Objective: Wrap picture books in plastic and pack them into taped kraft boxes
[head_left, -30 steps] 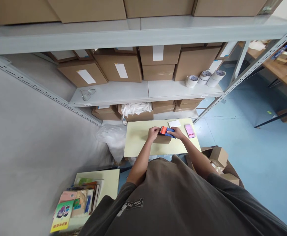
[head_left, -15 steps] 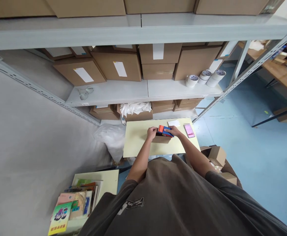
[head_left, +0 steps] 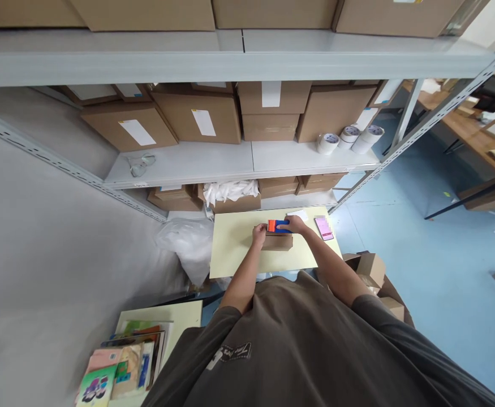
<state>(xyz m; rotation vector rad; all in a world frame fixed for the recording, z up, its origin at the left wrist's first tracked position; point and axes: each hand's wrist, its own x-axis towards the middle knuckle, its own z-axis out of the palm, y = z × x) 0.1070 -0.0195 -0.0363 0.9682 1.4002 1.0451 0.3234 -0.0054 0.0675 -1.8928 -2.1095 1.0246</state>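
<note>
A small brown cardboard box (head_left: 278,243) sits on a pale yellow table (head_left: 234,249). My left hand (head_left: 259,233) rests curled against the box's left end. Gripped in my right hand (head_left: 296,224) is an orange and blue tape dispenser (head_left: 278,226), held over the box's top towards its left side. A pink phone (head_left: 323,228) and a white slip of paper (head_left: 298,215) lie on the table to the right of the box.
Grey metal shelving (head_left: 247,161) behind the table carries cardboard boxes and three tape rolls (head_left: 349,137). A white plastic bag (head_left: 183,243) lies left of the table. More boxes (head_left: 372,268) sit on the blue floor at right. Books (head_left: 120,370) are stacked on a low table at lower left.
My right hand has drawn the tape dispenser leftward across the box top. My left hand has slid down onto the box's left end. The view has shifted slightly.
</note>
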